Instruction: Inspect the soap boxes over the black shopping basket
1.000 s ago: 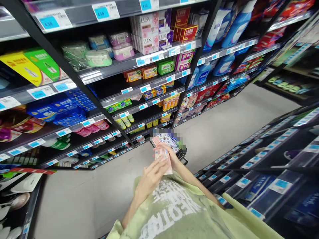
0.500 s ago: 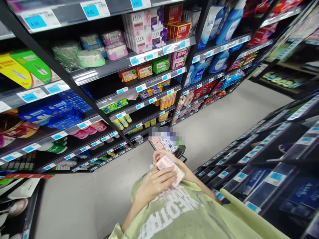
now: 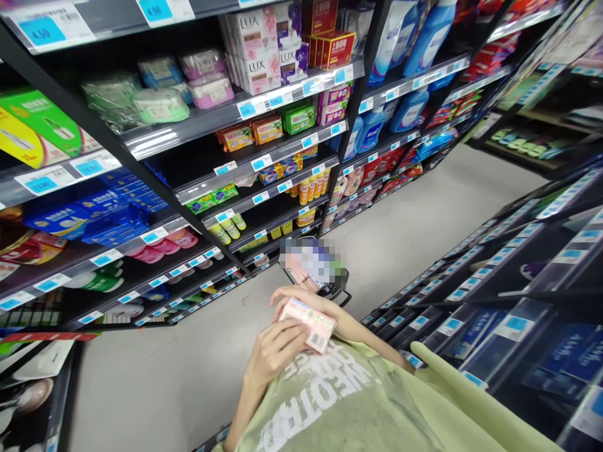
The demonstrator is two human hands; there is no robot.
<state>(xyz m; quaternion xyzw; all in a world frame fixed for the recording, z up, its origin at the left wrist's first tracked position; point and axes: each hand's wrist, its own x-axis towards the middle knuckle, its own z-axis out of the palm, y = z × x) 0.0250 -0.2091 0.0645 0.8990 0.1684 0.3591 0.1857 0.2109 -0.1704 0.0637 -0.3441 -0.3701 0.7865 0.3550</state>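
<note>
Bright even light — edges warped, slight blur

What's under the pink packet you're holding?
Under the pink packet lie the left hand and the green shirt. The right hand is mostly hidden behind it.

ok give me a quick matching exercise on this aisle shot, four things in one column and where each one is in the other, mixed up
Things:
1. pink box
2. LUX boxes
3. blue bottles
4. basket

Places:
a. upper shelf, further down the aisle
b. on the floor ahead of the person
c. held between both hands at the chest
d. upper shelf, above the orange packs

Pairs: 1-c, 2-d, 3-a, 4-b
</note>
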